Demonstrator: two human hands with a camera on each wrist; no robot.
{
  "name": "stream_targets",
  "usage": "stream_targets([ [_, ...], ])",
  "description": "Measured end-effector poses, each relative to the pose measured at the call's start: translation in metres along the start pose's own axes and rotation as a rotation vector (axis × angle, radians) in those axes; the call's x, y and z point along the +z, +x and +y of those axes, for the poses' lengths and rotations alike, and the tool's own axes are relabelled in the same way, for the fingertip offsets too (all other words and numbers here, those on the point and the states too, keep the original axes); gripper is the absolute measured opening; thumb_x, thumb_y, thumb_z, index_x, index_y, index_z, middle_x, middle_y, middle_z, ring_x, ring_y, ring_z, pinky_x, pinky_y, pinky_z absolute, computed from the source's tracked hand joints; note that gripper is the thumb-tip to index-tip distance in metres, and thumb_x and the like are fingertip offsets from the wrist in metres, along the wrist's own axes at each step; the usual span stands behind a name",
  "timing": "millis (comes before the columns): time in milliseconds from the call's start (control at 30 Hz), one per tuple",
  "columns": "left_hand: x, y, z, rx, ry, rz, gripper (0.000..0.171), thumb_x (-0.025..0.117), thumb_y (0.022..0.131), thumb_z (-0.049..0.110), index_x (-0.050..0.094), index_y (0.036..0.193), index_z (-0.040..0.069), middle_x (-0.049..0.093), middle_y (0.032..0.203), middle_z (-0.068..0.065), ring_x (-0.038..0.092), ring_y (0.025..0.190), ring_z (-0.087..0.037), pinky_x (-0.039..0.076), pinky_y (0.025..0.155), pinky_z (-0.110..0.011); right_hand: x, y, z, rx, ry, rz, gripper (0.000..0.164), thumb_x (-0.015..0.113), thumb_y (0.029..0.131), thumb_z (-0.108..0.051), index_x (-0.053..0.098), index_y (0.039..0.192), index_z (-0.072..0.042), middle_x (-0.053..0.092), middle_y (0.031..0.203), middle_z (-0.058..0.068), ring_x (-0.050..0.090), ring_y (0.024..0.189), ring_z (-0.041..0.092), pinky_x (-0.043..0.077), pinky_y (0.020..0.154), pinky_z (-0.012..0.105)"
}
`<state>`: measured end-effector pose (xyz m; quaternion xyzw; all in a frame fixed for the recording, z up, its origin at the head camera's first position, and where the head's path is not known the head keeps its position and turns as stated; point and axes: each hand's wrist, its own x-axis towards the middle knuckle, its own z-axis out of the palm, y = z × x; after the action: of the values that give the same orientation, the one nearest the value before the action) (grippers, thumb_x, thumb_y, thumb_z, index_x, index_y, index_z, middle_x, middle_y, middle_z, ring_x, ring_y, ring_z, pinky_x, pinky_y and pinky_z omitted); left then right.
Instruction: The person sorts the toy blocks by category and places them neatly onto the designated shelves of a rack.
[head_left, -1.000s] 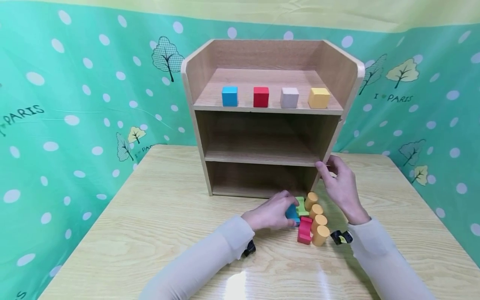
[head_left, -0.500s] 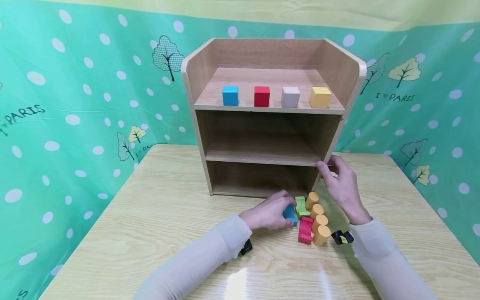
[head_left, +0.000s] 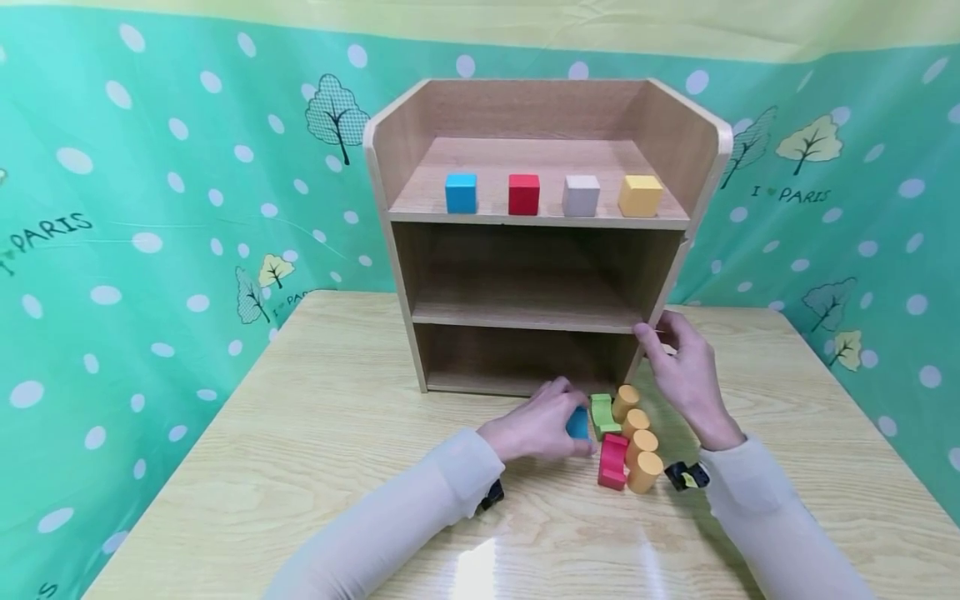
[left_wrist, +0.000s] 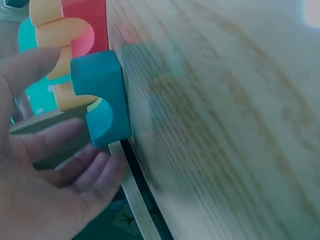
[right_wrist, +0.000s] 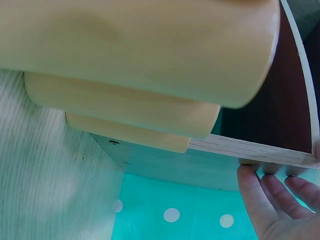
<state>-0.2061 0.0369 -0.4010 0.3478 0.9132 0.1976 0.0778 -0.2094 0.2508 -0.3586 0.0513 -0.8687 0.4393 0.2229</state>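
In the head view my left hand [head_left: 536, 423] holds a blue arch block [head_left: 577, 423] on the table, thumb at its near end and fingers at its far end. The left wrist view shows the blue block's [left_wrist: 102, 100] rounded notch facing the palm. My right hand [head_left: 686, 375] grips the right side panel of the wooden shelf [head_left: 525, 319], thumb on the front edge. In the right wrist view several fingertips [right_wrist: 247, 172] touch the panel's outer face. Right of the blue block lie a green arch block [head_left: 602, 417] and a red arch block [head_left: 612, 462].
Several light orange cylinders [head_left: 641, 446] stand in a row between the arch blocks and my right wrist. On the shelf's top board sit a blue cube [head_left: 461, 193], a red cube [head_left: 523, 194], a grey cube [head_left: 581, 196] and a yellow cube [head_left: 640, 196]. A patterned green curtain [head_left: 187, 208] hangs behind.
The blue arch block has shifted slightly left with my left hand, away from the green and red blocks. My right hand stays on the shelf's side.
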Motion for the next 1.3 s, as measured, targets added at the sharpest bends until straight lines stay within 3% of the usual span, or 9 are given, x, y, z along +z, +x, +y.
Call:
stream_targets([
  [167,-0.0008,-0.0001,0.0011,-0.061,0.010,0.012,0.064,0.070,0.080,0.054,0.056,0.129,0.015,0.050,0.112,0.003,0.045,0.096,-0.011,0.044,0.078,-0.021,0.0002,-0.0001,-0.0006,-0.005,0.000,-0.001,0.054,0.053,0.095,-0.042,0.048,0.135,-0.007,0.057,0.123,0.014,0.056,0.108,0.030,0.048,0.074,0.015],
  [333,-0.0005,0.0001,0.0037,-0.082,-0.009,0.001,0.060,0.072,0.081,0.048,0.056,0.128,0.015,0.050,0.110,0.002,0.047,0.092,-0.010,0.045,0.077,-0.021,0.0000,-0.0006,-0.0013,0.002,-0.009,-0.003,0.055,0.052,0.095,-0.043,0.047,0.136,-0.007,0.056,0.124,0.014,0.056,0.108,0.030,0.049,0.075,0.016],
  [633,-0.0001,0.0030,0.0052,-0.063,0.001,-0.011,0.054,0.075,0.080,0.039,0.058,0.125,0.015,0.052,0.109,0.002,0.049,0.089,-0.008,0.045,0.075,-0.019,0.0000,-0.0017,-0.0012,0.008,-0.016,-0.001,0.054,0.051,0.096,-0.043,0.048,0.136,-0.007,0.057,0.125,0.014,0.056,0.108,0.030,0.054,0.079,0.032],
  [800,-0.0020,0.0045,0.0043,-0.055,0.008,-0.044,0.054,0.075,0.081,0.036,0.057,0.127,0.014,0.051,0.109,0.003,0.048,0.089,-0.007,0.045,0.074,-0.017,0.0008,-0.0008,-0.0015,0.006,-0.018,0.001,0.054,0.051,0.096,-0.043,0.048,0.136,-0.007,0.056,0.125,0.014,0.056,0.108,0.030,0.055,0.079,0.034],
  [1033,-0.0051,0.0065,0.0045,-0.009,0.045,-0.087,0.052,0.075,0.082,0.030,0.058,0.128,0.014,0.055,0.115,0.004,0.049,0.095,-0.007,0.045,0.082,-0.019,0.0007,-0.0006,-0.0013,-0.002,-0.026,0.006,0.054,0.051,0.096,-0.042,0.047,0.136,-0.006,0.056,0.124,0.015,0.056,0.108,0.031,0.054,0.081,0.042],
  [1133,-0.0054,0.0065,0.0050,-0.005,0.032,-0.080,0.054,0.075,0.081,0.031,0.057,0.129,0.014,0.056,0.114,0.003,0.049,0.094,-0.008,0.045,0.080,-0.019,0.0008,-0.0004,-0.0009,-0.004,-0.027,0.008,0.054,0.052,0.096,-0.042,0.047,0.136,-0.006,0.056,0.124,0.015,0.056,0.108,0.031,0.054,0.080,0.042],
  [1300,-0.0057,0.0045,0.0067,-0.052,-0.011,-0.046,0.061,0.076,0.078,0.043,0.056,0.127,0.014,0.051,0.104,0.003,0.048,0.086,-0.007,0.044,0.069,-0.016,0.0014,-0.0005,-0.0006,-0.002,-0.028,0.004,0.055,0.051,0.096,-0.043,0.046,0.137,-0.006,0.056,0.125,0.016,0.056,0.108,0.032,0.053,0.081,0.046],
])
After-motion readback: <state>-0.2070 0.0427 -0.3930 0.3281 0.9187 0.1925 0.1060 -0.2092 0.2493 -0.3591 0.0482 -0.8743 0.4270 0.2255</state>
